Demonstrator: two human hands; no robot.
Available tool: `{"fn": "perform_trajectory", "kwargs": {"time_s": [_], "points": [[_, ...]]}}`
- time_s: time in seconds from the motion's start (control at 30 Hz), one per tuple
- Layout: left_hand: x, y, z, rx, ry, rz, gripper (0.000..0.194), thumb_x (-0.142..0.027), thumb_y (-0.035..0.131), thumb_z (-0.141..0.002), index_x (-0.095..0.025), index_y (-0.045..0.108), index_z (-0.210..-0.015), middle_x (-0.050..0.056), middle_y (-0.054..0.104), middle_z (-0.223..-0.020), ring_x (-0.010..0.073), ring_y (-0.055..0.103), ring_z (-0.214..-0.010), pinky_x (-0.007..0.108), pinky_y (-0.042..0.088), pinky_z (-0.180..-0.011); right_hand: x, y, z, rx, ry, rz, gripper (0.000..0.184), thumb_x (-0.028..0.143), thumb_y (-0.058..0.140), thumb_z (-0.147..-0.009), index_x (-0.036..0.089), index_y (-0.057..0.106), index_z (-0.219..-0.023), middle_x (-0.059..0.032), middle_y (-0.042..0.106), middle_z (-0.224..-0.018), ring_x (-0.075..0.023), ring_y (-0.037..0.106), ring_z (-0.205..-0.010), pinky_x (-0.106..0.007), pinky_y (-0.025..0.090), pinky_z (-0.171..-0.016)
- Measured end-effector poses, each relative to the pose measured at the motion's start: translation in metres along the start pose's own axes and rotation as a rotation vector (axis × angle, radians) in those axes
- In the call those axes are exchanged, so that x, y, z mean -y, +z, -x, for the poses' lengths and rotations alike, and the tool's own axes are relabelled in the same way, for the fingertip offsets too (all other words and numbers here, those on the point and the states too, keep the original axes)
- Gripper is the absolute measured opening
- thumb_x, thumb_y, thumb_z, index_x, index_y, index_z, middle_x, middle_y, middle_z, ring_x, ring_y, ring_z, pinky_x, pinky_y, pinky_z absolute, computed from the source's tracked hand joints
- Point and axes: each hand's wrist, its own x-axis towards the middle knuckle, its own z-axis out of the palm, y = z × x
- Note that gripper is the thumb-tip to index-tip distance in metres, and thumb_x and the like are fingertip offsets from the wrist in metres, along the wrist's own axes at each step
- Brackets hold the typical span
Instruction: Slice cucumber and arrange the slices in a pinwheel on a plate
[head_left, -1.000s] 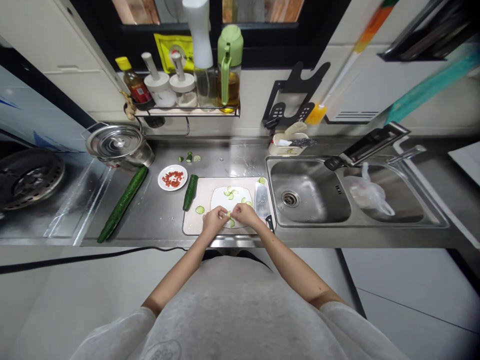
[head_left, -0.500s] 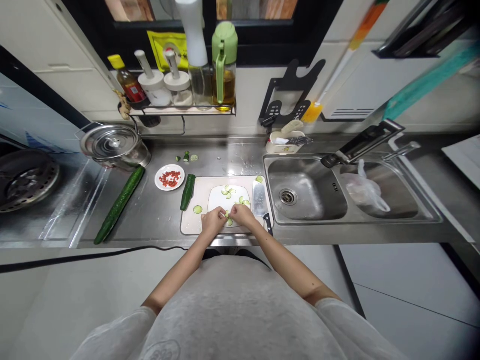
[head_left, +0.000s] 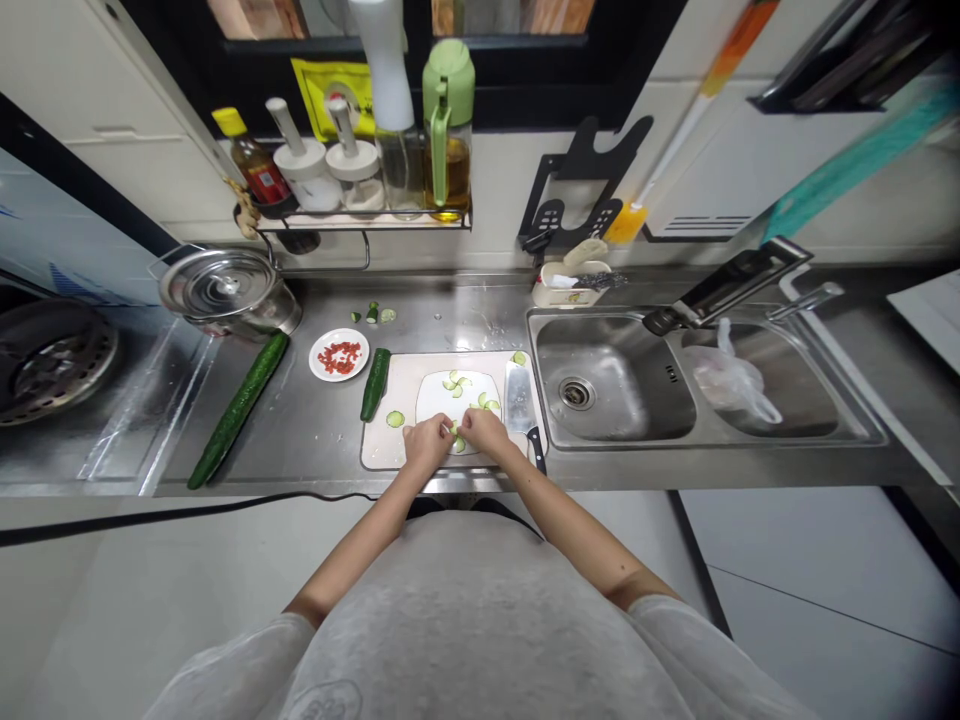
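Note:
A white square plate [head_left: 435,390] lies on the pale cutting board [head_left: 405,375]. Cucumber slices [head_left: 456,383] are laid on it in small pinwheel groups. Over the plate's near edge, my left hand [head_left: 429,440] and my right hand [head_left: 484,432] meet with fingers pinched at a cucumber slice [head_left: 454,430]. The fingers partly cover that slice, and I cannot tell exactly how each hand holds it. A cleaver [head_left: 519,400] rests on the board's right side. One round cucumber slice [head_left: 395,419] sits left of the plate, and a cut cucumber [head_left: 376,385] lies across the board's left edge.
A small white plate [head_left: 316,363] holds chopped red bits. Further left are a whole cucumber [head_left: 240,410] and a lidded steel pot [head_left: 225,290]. Cucumber ends [head_left: 373,313] lie behind the board. The double sink [head_left: 622,400] is to the right, below a rack of bottles [head_left: 360,220] further left.
Both hands stay at nearly the same place over the plate, with only a slight shift of the fingers. Everything else keeps its position.

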Motion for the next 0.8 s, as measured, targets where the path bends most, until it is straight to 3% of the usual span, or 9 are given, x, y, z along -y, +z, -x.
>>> {"fn": "perform_trajectory", "kwargs": {"time_s": [0.43, 0.67, 0.8], "points": [[0.004, 0.002, 0.000, -0.028, 0.017, -0.137, 0.017, -0.032, 0.060, -0.080, -0.026, 0.065, -0.096, 0.002, 0.065, -0.096, 0.0216, 0.058, -0.094, 0.036, 0.032, -0.085, 0.009, -0.002, 0.004, 0.038, 0.042, 0.233, 0.024, 0.031, 0.050, -0.088, 0.018, 0.061, -0.105, -0.0107, 0.066, -0.104, -0.0202, 0.060, -0.097, -0.027, 0.042, -0.073], [0.006, -0.004, 0.003, -0.050, 0.034, -0.110, 0.017, -0.031, 0.055, -0.083, -0.025, 0.066, -0.096, 0.004, 0.064, -0.093, 0.0224, 0.057, -0.094, 0.036, 0.032, -0.084, 0.000, -0.013, 0.012, -0.037, 0.064, 0.203, 0.026, 0.038, 0.048, -0.091, 0.019, 0.062, -0.103, -0.0097, 0.068, -0.100, -0.0204, 0.062, -0.094, -0.028, 0.042, -0.071], [0.008, -0.005, 0.003, -0.066, 0.046, -0.118, 0.015, -0.031, 0.057, -0.082, -0.024, 0.065, -0.091, 0.004, 0.064, -0.091, 0.0231, 0.057, -0.093, 0.037, 0.031, -0.084, -0.002, -0.015, 0.016, -0.017, 0.073, 0.250, 0.026, 0.036, 0.050, -0.090, 0.018, 0.061, -0.105, -0.0111, 0.068, -0.099, -0.0222, 0.062, -0.096, -0.029, 0.042, -0.074]]}}
